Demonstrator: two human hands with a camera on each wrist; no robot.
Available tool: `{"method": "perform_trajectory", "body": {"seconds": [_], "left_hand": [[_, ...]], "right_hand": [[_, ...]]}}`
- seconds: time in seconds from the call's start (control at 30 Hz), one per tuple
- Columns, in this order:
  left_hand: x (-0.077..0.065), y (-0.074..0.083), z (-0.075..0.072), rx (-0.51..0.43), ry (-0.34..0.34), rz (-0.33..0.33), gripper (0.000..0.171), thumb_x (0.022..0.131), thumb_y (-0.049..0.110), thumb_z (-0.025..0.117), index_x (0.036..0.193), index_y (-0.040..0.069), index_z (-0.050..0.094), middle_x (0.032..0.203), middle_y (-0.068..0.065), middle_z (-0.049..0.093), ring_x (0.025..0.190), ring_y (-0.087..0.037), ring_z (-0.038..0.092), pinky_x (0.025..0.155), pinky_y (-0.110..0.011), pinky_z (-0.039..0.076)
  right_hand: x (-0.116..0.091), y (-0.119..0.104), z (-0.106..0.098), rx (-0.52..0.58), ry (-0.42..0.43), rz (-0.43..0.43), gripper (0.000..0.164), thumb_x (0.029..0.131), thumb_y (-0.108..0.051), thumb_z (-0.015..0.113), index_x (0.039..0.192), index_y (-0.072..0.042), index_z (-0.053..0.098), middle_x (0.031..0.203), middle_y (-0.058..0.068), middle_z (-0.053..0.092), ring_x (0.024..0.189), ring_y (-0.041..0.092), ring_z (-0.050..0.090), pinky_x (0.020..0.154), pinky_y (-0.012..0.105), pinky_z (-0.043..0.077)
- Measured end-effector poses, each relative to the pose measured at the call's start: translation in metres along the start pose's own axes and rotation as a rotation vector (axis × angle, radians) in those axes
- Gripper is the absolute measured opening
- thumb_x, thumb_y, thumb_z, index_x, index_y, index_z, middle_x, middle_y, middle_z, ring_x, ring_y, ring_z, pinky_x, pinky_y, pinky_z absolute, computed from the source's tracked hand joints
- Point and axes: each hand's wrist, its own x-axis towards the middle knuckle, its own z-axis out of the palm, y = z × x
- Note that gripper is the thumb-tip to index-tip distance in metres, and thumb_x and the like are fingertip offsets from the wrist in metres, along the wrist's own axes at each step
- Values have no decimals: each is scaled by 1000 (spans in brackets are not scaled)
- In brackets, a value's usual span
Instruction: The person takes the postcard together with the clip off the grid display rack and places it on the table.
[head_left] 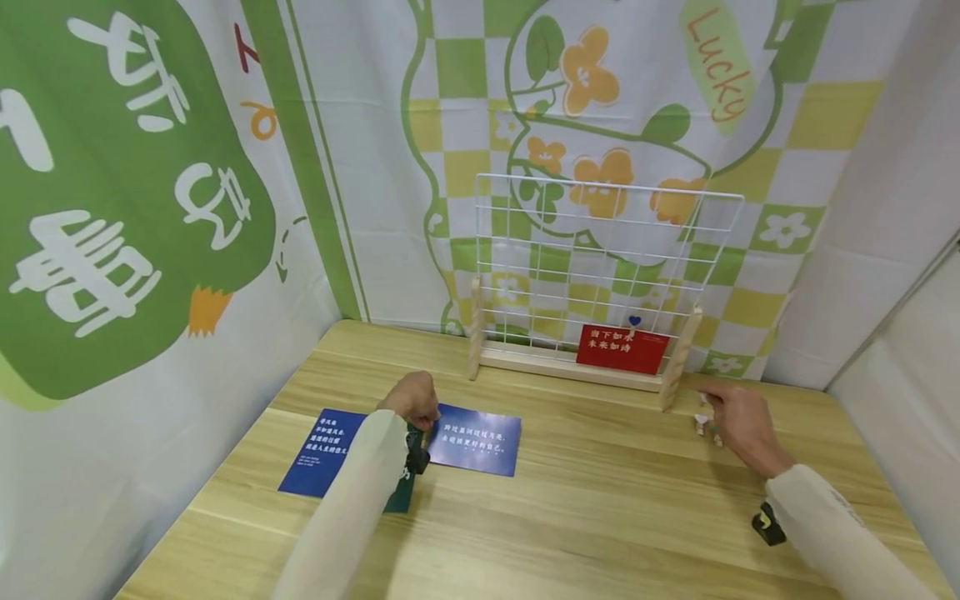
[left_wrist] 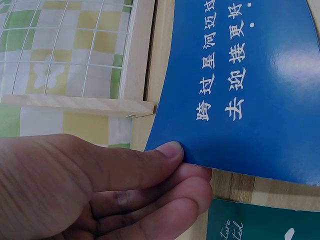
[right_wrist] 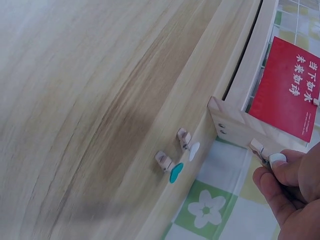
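My left hand (head_left: pixel 414 398) pinches the corner of a blue card (left_wrist: pixel 260 90) with white writing, thumb on top and fingers beneath. In the right wrist view, my right hand (right_wrist: pixel 295 185) pinches a small wooden clothespin (right_wrist: pixel 257 146) between thumb and fingertips; a white piece shows at the thumb. Two more clothespins lie on the table beside that hand, one with a teal heart (right_wrist: pixel 175 173), one with a white heart (right_wrist: pixel 194 151). On the white wire grid rack, a red card (head_left: pixel 622 350) hangs from a clothespin with a dark blue heart (head_left: pixel 635 321).
The rack's wooden base (head_left: pixel 555 364) stands at the back of the wooden table (head_left: pixel 570 533). Another blue card (head_left: pixel 311 454) and a green card (head_left: pixel 401 497) lie under and beside my left forearm. Patterned curtains (head_left: pixel 390 208) close off the back and sides.
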Motion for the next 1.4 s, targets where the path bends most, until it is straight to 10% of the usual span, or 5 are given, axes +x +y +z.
{"method": "perform_trajectory", "body": {"seconds": [0.4, 1.4], "left_hand": [[1, -3, 5, 30, -3, -21, 9, 79, 1, 68, 70, -1, 65, 64, -12, 68, 50, -16, 63, 52, -28, 54], [1, -1, 3, 59, -4, -38, 10, 76, 3, 71, 69, 0, 64, 64, -12, 69, 52, -17, 65, 49, -25, 52]], "right_hand": [[-11, 14, -8, -30, 28, -6, 20, 81, 10, 55, 94, 4, 69, 83, 23, 69, 66, 37, 64, 54, 48, 49], [-34, 41, -17, -76, -84, 73, 17, 83, 7, 55, 94, 4, 69, 86, 26, 68, 62, 31, 63, 50, 44, 49]]}}
